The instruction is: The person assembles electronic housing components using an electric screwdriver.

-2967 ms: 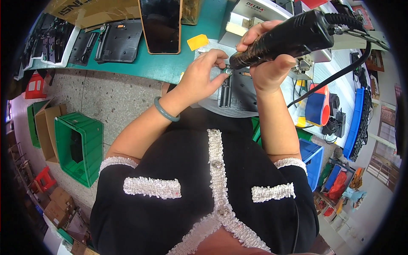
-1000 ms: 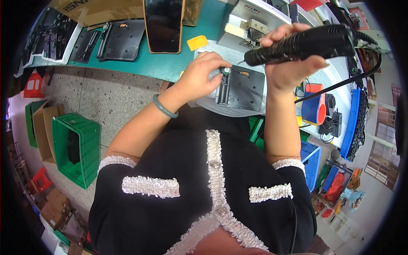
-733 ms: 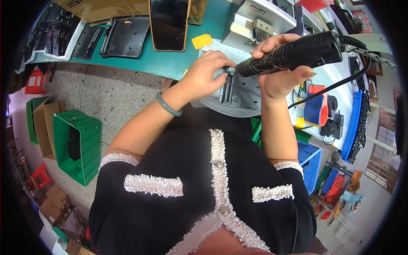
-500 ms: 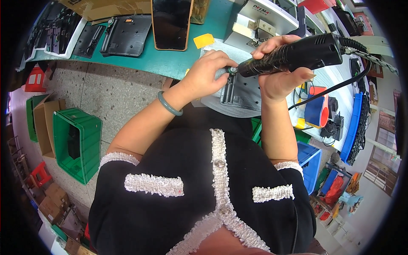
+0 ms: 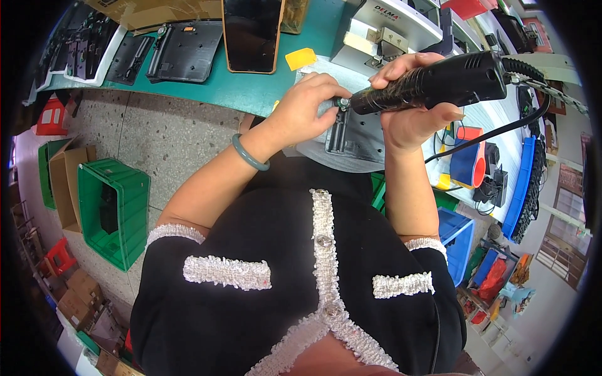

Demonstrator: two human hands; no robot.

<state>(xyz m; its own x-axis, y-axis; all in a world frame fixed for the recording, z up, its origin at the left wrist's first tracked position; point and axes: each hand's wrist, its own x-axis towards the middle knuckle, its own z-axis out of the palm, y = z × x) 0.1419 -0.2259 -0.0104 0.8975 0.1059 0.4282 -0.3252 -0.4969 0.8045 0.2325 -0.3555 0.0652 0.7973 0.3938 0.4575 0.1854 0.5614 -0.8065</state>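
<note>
A black electric screwdriver [image 5: 451,80] lies across my right hand [image 5: 407,109], whose fingers and thumb wrap its body. Its tip end points left, at a small round metal fitting [image 5: 343,103] on the corner of a black plastic plate [image 5: 362,139]. My left hand [image 5: 305,108], with a grey-green bangle on the wrist, has thumb and forefinger closed at that same fitting. The plate lies flat on a pale sheet at the bench edge in front of me, partly covered by my right hand and the tool. The exact tip of the screwdriver is hidden.
On the green bench [image 5: 188,93] lie a similar black plate [image 5: 188,53], a phone [image 5: 252,37] and a yellow tag [image 5: 301,59]. A white machine [image 5: 395,25] stands behind. The screwdriver's cable [image 5: 495,130] runs off right, near a blue-and-red roll [image 5: 467,160]. A green crate [image 5: 116,213] sits on the floor left.
The screwdriver has shifted very slightly in my right hand's grip. My left hand stays at the fitting, and the plate has not visibly moved.
</note>
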